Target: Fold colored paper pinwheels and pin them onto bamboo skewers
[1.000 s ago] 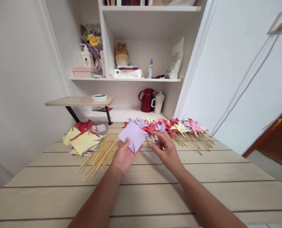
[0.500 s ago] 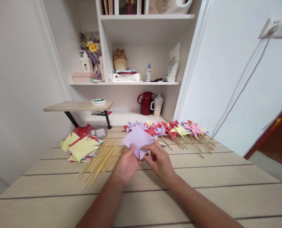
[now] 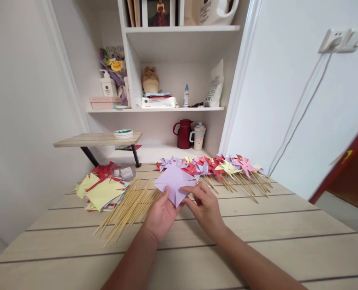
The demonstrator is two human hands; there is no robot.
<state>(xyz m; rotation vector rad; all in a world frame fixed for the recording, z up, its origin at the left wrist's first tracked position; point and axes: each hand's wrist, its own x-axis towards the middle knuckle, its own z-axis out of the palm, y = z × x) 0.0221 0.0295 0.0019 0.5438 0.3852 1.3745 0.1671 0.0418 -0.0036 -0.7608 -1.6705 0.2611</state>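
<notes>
A light purple paper square (image 3: 173, 180) with slits cut in from its corners is held up over the table in both hands. My left hand (image 3: 160, 213) grips it from the lower left, thumb on the front and the other fingers behind. Fingers of my right hand (image 3: 203, 203) pinch its lower right edge. To the left, many thin wooden sticks (image 3: 127, 209) lie in a loose bundle, and beyond them sits a pile of cut paper sheets (image 3: 104, 193) with a yellow one on top. Finished paper pinwheels (image 3: 227, 167) on sticks lie in a row behind and to the right.
A small wooden riser (image 3: 97, 139) with black legs carries a round white tin (image 3: 123, 133). Beneath its edge is a clear plastic container (image 3: 126, 173). A red jug (image 3: 184, 135) and a cup (image 3: 198, 137) stand in the shelf unit behind the plank table (image 3: 257, 225).
The camera view has tilted up slightly, so the shelves sit lower in the picture. Both hands keep nearly the same hold on the purple paper.
</notes>
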